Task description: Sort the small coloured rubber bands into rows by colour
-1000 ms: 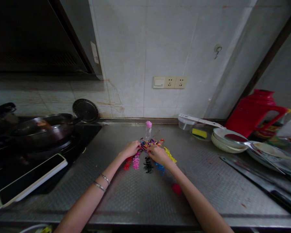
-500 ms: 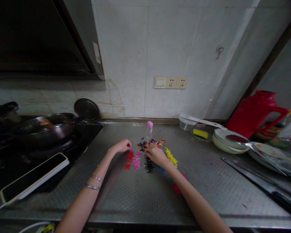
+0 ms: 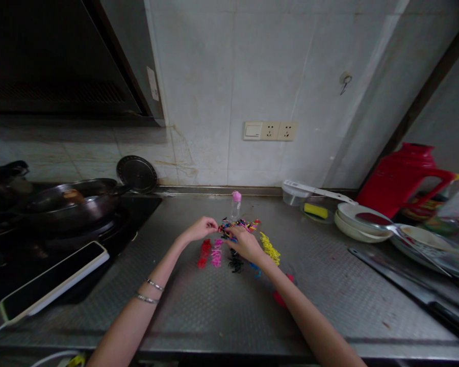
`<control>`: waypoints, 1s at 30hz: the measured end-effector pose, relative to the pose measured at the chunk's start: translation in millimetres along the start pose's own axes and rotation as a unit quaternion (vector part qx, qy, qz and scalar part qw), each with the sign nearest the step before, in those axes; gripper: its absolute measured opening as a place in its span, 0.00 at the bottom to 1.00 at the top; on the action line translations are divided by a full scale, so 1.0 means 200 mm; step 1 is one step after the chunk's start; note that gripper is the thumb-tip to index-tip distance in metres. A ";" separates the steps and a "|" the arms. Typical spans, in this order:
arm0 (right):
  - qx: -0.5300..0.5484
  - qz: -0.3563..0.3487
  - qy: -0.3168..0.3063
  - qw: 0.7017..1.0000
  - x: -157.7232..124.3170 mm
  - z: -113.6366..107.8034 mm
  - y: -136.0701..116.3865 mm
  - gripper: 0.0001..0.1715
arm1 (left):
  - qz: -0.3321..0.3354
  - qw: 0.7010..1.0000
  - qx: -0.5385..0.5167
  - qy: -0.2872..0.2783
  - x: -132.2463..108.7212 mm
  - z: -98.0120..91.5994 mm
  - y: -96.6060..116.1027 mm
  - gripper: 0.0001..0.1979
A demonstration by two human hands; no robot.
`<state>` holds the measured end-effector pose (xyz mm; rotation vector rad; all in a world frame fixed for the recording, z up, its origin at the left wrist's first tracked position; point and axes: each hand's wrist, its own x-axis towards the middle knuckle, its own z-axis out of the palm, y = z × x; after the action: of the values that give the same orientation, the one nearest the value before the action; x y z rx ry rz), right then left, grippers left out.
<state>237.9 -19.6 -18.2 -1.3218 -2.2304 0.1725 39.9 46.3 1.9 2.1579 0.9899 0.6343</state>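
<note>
A mixed pile of small coloured elastic bands (image 3: 248, 224) lies on the metal counter, in front of a small clear bottle (image 3: 235, 208) with a pink cap. My left hand (image 3: 202, 229) is at the pile's left edge, fingertips pinched together; what they hold is too small to see. My right hand (image 3: 247, 245) reaches over the pile's front, its fingers bent down and closed among the bands, tips partly hidden. Nearer me are groups of red bands (image 3: 204, 254), pink bands (image 3: 216, 253), black bands (image 3: 235, 261) and yellow bands (image 3: 270, 248). Blue bands (image 3: 256, 270) show beside my right wrist.
A red object (image 3: 279, 298) is partly hidden by my right forearm. On the left are a phone-like device (image 3: 55, 280) and a pan (image 3: 72, 204) on the stove. To the right stand bowls (image 3: 361, 227), a yellow sponge (image 3: 315, 211), a knife (image 3: 398, 283) and a red jug (image 3: 400, 178).
My left hand has moved right and slightly back, from above the red bands to the mixed pile's edge. My right hand has stayed at the pile, with its fingers shifted slightly.
</note>
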 end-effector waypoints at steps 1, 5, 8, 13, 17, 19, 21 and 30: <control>0.018 0.001 0.010 1.000 0.00 0.01 0.00 0.24 | 0.004 1.000 -0.011 -0.002 0.00 0.02 0.02 0.08; 0.105 -0.027 0.031 0.994 0.00 0.03 0.01 0.28 | 0.011 0.999 -0.049 -0.020 -0.01 0.07 0.10 0.08; 0.153 -0.045 0.032 0.987 0.00 0.04 0.02 0.25 | 0.026 0.997 -0.067 -0.037 -0.01 0.09 0.11 0.07; 0.151 -0.034 0.038 0.987 0.01 0.04 0.04 0.14 | 0.016 0.998 -0.047 -0.045 -0.01 0.09 0.11 0.07; 0.141 -0.044 0.034 0.988 0.01 0.04 0.05 0.09 | 0.020 0.998 -0.037 -0.055 -0.01 0.09 0.11 0.08; 0.139 -0.049 0.035 0.988 0.02 0.03 0.05 0.08 | 0.030 0.998 -0.029 -0.053 -0.01 0.09 0.10 0.08; 0.138 -0.053 0.040 0.988 0.02 0.02 0.05 0.07 | 0.037 0.998 -0.017 -0.049 -0.01 0.09 0.09 0.08; 0.085 -0.020 0.032 0.996 0.00 -0.03 0.09 0.08 | 0.000 0.992 0.114 -0.045 -0.03 -0.01 0.03 0.10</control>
<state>253.9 -11.0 -19.2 -1.1756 -2.1365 0.2941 37.7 40.0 7.1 2.3619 1.0558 0.4358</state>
